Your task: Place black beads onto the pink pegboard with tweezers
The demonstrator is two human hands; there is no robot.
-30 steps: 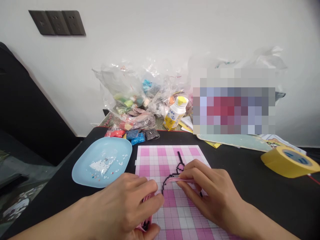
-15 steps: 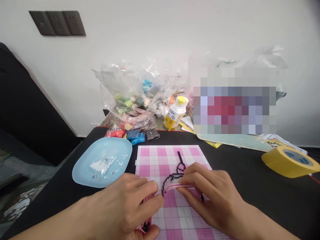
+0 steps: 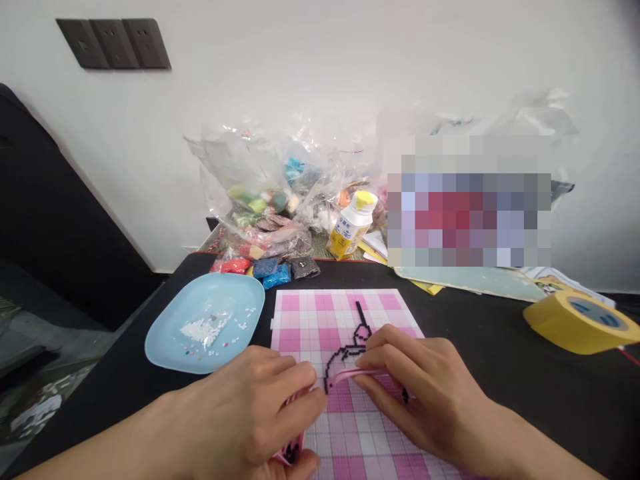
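The left hand (image 3: 267,410) is holding a small pink container (image 3: 300,437) over the near left part of the pink-and-white checkered pegboard (image 3: 345,460). Its fingers are curling around this container and pinching its sides, and some black beads (image 3: 291,453) are showing inside it. The right hand (image 3: 425,393) is staying low above the right half of the pegboard. Its thumb and fingers are pressing together on the pink tweezers (image 3: 350,375), which are pointing toward the left side of the pegboard. A dark bead is showing close to the tip of the tweezers, but I cannot tell whether the tip is gripping it.

On the pegboard, a black bead outline (image 3: 363,319) is running from the far part, through a small loop, and curving toward the left edge. The right hand is hiding a part of it.

To the left of the pegboard, a light blue plate (image 3: 160,347) is carrying many white beads (image 3: 203,331) and a few coloured ones. Beyond the far left corner of the pegboard, blue bead packets (image 3: 277,277), a dark bead packet (image 3: 305,268) and a red bead packet (image 3: 233,267) are lying. A yellow-capped bottle (image 3: 350,228) is standing behind the pegboard, and a yellow tape roll (image 3: 550,327) is resting on the table (image 3: 495,353), well to its right.
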